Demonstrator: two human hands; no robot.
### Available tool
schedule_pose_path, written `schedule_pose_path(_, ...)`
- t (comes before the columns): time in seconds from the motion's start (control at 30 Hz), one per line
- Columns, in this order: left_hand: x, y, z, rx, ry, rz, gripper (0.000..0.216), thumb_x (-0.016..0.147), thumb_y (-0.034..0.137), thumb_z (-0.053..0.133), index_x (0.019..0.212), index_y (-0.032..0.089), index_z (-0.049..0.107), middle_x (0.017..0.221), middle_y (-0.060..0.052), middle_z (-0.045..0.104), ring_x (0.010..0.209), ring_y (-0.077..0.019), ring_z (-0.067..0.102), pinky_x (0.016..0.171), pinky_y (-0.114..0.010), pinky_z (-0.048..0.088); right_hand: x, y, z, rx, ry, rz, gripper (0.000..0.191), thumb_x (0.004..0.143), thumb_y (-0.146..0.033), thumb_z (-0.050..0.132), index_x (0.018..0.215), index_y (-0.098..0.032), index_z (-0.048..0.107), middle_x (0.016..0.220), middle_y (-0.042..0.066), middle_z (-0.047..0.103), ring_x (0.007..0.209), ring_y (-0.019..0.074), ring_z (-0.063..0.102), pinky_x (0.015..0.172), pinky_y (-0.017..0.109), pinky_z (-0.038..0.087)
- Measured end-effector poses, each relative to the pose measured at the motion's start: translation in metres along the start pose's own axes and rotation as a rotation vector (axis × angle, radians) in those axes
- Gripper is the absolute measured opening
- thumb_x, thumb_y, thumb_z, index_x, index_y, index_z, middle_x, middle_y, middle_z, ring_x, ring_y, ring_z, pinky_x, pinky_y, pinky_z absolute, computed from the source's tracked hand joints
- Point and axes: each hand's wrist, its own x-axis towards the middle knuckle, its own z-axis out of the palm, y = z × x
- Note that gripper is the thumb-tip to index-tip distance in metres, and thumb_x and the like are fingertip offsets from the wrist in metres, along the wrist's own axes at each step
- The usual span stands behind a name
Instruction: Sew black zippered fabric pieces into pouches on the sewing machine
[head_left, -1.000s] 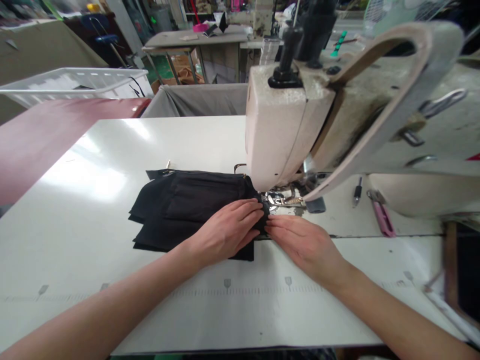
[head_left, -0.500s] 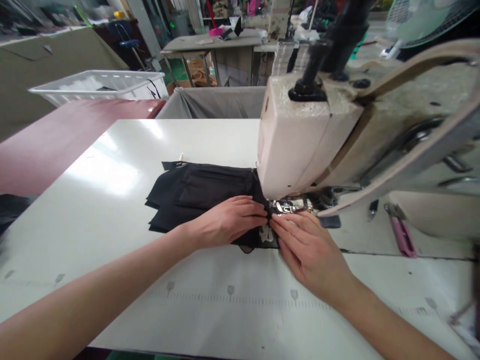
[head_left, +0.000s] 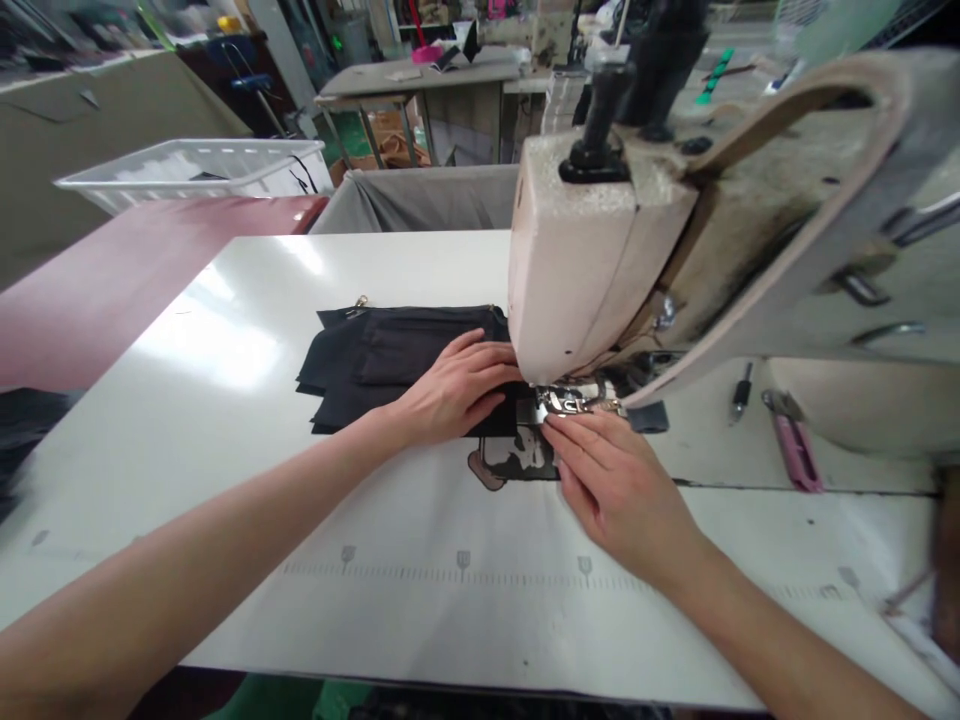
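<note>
Black fabric pieces with a pocket panel (head_left: 397, 352) lie on the white sewing table, their right end at the sewing machine (head_left: 581, 270). A small metal zip pull (head_left: 358, 305) shows at the far left corner. My left hand (head_left: 461, 388) rests flat on the fabric's right part, fingers stretched out and a little apart. My right hand (head_left: 615, 470) lies on the machine bed, its extended fingertips just before the metal presser foot (head_left: 566, 400). Between the hands a worn bed plate (head_left: 525, 455) is partly bare. Whether the right fingertips touch fabric is hidden.
Pink-handled snips (head_left: 796, 445) and a small black-handled tool (head_left: 742, 392) lie right of the machine's needle end. Behind the table stand a white plastic basket (head_left: 202, 150) and a grey cloth-lined bin (head_left: 435, 200). A printed ruler (head_left: 465, 575) runs along the near side.
The black fabric has slid away from me, baring more of the bed plate. My left hand has moved away with it; my right hand stays by the presser foot. The view has shifted slightly.
</note>
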Motion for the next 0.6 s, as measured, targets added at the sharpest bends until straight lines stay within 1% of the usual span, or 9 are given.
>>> schedule_pose_path(0.1,-0.005,0.022,-0.007,0.197,-0.104,-0.154,0.038,0.092,0.033,0.051,0.129,0.02,0.054,0.126,-0.016,0.057,0.118,-0.0335,0.052,0.095,-0.052,0.042,-0.005,-0.005,-0.007,0.23,0.065,0.146,0.035,0.089,-0.015,0.049,0.122,-0.015,0.062,0.124,0.012,0.063,0.115,0.0273,0.057,0.102,0.051,0.045)
schedule_pose_path(0.2,-0.015,0.063,-0.011,0.386,-0.245,-0.297,0.066,0.084,0.055,0.057,0.137,0.017,0.046,0.131,-0.026,0.051,0.116,-0.0434,0.05,0.079,-0.051,0.049,-0.014,-0.016,-0.025,0.784,0.101,0.58,0.036,0.09,-0.026,0.051,0.125,-0.023,0.058,0.125,0.011,0.063,0.112,0.0251,0.061,0.096,0.046,0.052)
schedule_pose_path(0.27,-0.023,0.09,-0.011,0.461,-0.303,-0.334,0.075,0.081,0.06,0.057,0.141,0.017,0.042,0.13,-0.029,0.049,0.106,-0.0427,0.055,0.07,-0.046,0.05,-0.018,-0.025,-0.037,1.186,0.02,0.901,0.036,0.089,-0.033,0.054,0.122,-0.023,0.058,0.123,0.012,0.063,0.108,0.0252,0.064,0.088,0.042,0.056)
schedule_pose_path(0.3,-0.027,0.101,-0.01,0.479,-0.319,-0.339,0.074,0.082,0.06,0.056,0.142,0.018,0.039,0.131,-0.029,0.049,0.103,-0.0407,0.057,0.069,-0.045,0.049,-0.02,-0.03,-0.042,1.337,-0.057,1.017,0.035,0.087,-0.034,0.056,0.12,-0.022,0.059,0.121,0.012,0.064,0.102,0.0244,0.067,0.084,0.04,0.058)
schedule_pose_path(0.37,-0.036,0.115,-0.008,0.479,-0.316,-0.349,0.071,0.086,0.056,0.054,0.144,0.02,0.035,0.136,-0.027,0.046,0.106,-0.0376,0.056,0.076,-0.045,0.049,-0.021,-0.038,-0.047,1.519,-0.239,1.141,0.031,0.084,-0.034,0.06,0.111,-0.02,0.062,0.113,0.011,0.067,0.088,0.0212,0.069,0.075,0.035,0.059)
schedule_pose_path(0.43,-0.046,0.118,-0.009,0.433,-0.261,-0.362,0.069,0.088,0.05,0.054,0.145,0.019,0.031,0.143,-0.024,0.04,0.121,-0.0363,0.047,0.091,-0.047,0.045,-0.019,-0.043,-0.047,1.562,-0.37,1.16,0.029,0.082,-0.038,0.063,0.103,-0.017,0.063,0.1,0.009,0.069,0.077,0.0177,0.069,0.069,0.031,0.058)
schedule_pose_path(0.47,-0.051,0.115,-0.011,0.388,-0.226,-0.348,0.065,0.09,0.047,0.053,0.145,0.018,0.032,0.145,-0.021,0.038,0.128,-0.0348,0.042,0.098,-0.048,0.04,-0.018,-0.044,-0.045,1.538,-0.393,1.147,0.032,0.081,-0.041,0.064,0.1,-0.016,0.063,0.093,0.008,0.069,0.073,0.0169,0.068,0.067,0.03,0.057)
schedule_pose_path(0.53,-0.056,0.101,-0.018,0.283,-0.143,-0.348,0.05,0.094,0.038,0.047,0.139,0.017,0.04,0.144,-0.016,0.042,0.132,-0.029,0.039,0.107,-0.045,0.034,-0.015,-0.042,-0.039,1.404,-0.362,1.124,0.043,0.077,-0.048,0.066,0.103,-0.014,0.061,0.076,0.005,0.069,0.066,0.0165,0.067,0.065,0.03,0.056)
schedule_pose_path(0.6,-0.055,0.08,-0.026,0.221,-0.053,-0.483,0.036,0.097,0.032,0.041,0.127,0.015,0.049,0.133,-0.013,0.052,0.123,-0.0259,0.047,0.104,-0.044,0.037,-0.012,-0.035,-0.032,1.229,-0.289,1.105,0.057,0.074,-0.052,0.067,0.113,-0.013,0.056,0.062,0.002,0.067,0.058,0.0166,0.065,0.059,0.029,0.056)
